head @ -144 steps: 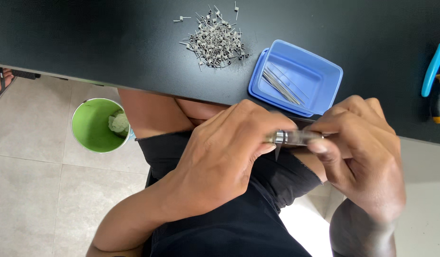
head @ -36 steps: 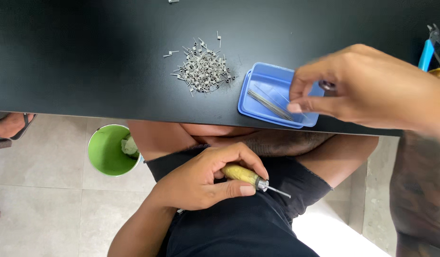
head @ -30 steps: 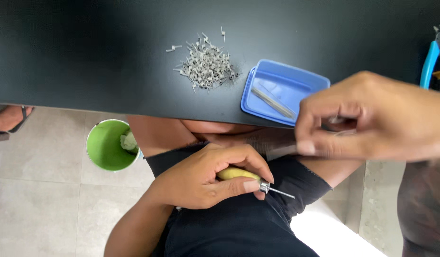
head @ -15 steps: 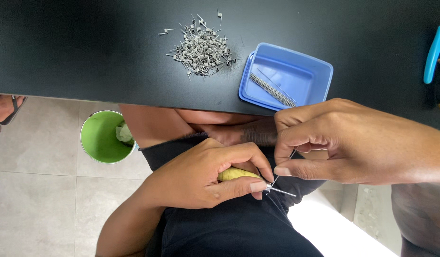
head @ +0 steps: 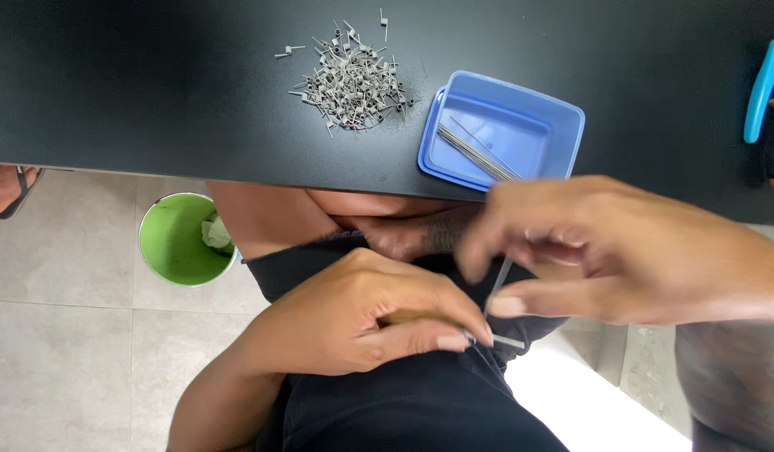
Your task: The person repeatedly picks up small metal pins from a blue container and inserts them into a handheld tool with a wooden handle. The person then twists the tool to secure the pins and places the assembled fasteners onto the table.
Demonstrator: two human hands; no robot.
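Note:
My left hand (head: 370,322) is closed around a small yellow-handled tool (head: 420,320) over my lap; its thin metal tip (head: 506,341) sticks out to the right. My right hand (head: 621,251) pinches a thin straight wire (head: 496,289) between thumb and forefinger and holds its lower end at the tool's tip. On the black table (head: 153,92) above, a blue plastic tray (head: 502,132) holds more straight wires (head: 475,155). A pile of small wound metal coils (head: 352,84) lies to the tray's left.
A green bin (head: 179,243) with crumpled scrap stands on the tiled floor under the table edge at left. Blue-handled pliers (head: 762,88) lie at the table's far right. Someone's sandalled foot (head: 6,188) shows at the left edge.
My right hand reached to the blue tray, took a wire and came back down to the tool tip. My left hand kept hold of the tool in my lap.

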